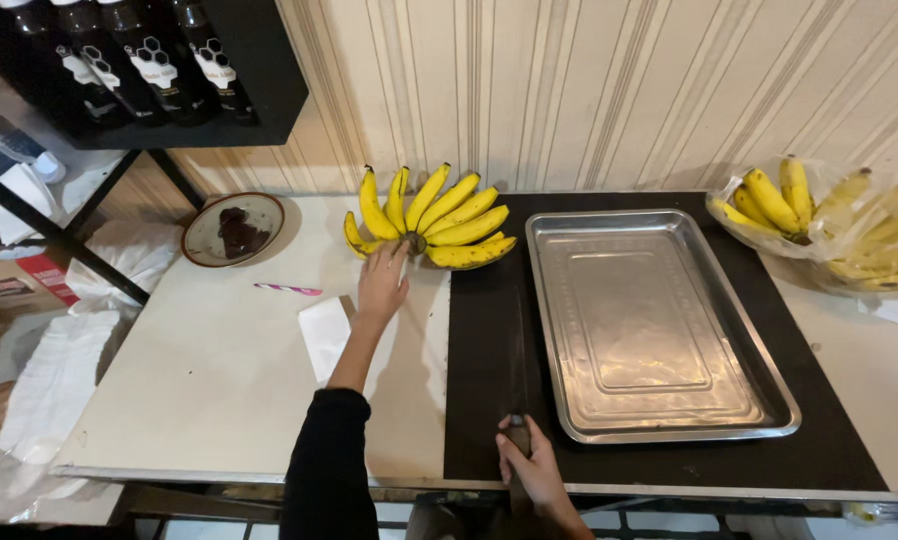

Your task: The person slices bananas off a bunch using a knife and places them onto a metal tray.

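while the left hand (382, 283) reaches for the banana bunch (431, 217) at upper centre of the desk (219, 370), fingers loosely spread touching its stem, the right hand (532, 467) grips a knife (518, 370) handle; next, probably steadying the bunch for cutting.

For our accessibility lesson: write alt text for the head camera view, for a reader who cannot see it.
A person's left hand reaches to a bunch of yellow bananas on a pale counter, while the right hand grips a long knife lying on a black mat. An empty metal tray sits beside it.
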